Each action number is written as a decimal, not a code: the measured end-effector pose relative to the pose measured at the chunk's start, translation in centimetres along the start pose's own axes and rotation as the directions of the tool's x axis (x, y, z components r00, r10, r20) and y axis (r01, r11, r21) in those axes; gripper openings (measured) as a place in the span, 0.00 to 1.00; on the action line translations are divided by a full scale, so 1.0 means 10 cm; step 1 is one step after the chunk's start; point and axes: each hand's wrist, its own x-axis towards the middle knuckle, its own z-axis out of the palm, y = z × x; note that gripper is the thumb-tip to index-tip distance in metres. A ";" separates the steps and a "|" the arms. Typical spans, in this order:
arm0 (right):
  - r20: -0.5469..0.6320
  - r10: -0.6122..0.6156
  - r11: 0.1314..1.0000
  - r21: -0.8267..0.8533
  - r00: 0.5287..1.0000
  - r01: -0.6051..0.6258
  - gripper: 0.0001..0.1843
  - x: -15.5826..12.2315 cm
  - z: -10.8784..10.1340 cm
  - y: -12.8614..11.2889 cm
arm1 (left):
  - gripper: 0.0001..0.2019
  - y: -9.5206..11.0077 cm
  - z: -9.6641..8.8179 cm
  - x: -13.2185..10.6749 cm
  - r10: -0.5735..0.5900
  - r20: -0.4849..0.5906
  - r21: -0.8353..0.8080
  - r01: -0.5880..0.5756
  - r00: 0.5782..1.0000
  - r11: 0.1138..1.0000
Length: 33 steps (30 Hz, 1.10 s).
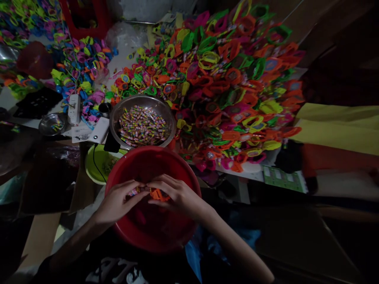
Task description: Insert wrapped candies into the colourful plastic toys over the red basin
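Note:
Over a red plastic basin (189, 177), my two hands meet close together. My left hand (117, 199) pinches a small wrapped candy roll (134, 191) with pastel stripes. Closed around an orange plastic toy watch (160, 195) is my right hand (177, 193); its fingers cover part of the watch. The candy's inner end lies close to the watch, and fingertips hide whether they touch. Just beyond the basin stands a steel bowl (172, 128) holding many similar candy rolls (142, 126). A large heap of colourful toy watches (233, 94) spreads to its right.
Left of the bowl lie a white power strip (74, 109), a white box (100, 130) and a small metal dish (53, 124). A green basin (96, 165) sits below the table edge. At right, another person's blurred forearm (346, 181) rests near yellow sheets (340, 126).

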 end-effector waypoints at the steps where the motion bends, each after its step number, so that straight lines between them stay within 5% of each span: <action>1: -0.002 -0.009 1.000 -0.006 1.000 0.009 0.13 0.00 0.00 0.00 | 0.13 -0.01 0.00 0.00 -0.003 -0.004 0.008 0.003 1.000 1.000; 9: 0.019 -0.038 0.998 -0.039 0.999 0.039 0.11 0.03 -0.01 0.01 | 0.15 -0.06 0.00 0.00 -0.036 0.028 0.027 0.035 0.999 0.999; 18: -0.002 -0.033 0.998 0.044 0.999 0.034 0.11 0.00 0.01 0.03 | 0.12 -0.01 0.02 0.07 -0.095 0.070 -0.207 0.107 0.993 0.972; 33: 0.009 -0.008 1.000 0.023 1.000 0.008 0.10 -0.04 0.00 -0.01 | 0.12 -0.01 0.09 0.04 -0.149 0.118 -0.252 0.175 0.982 0.952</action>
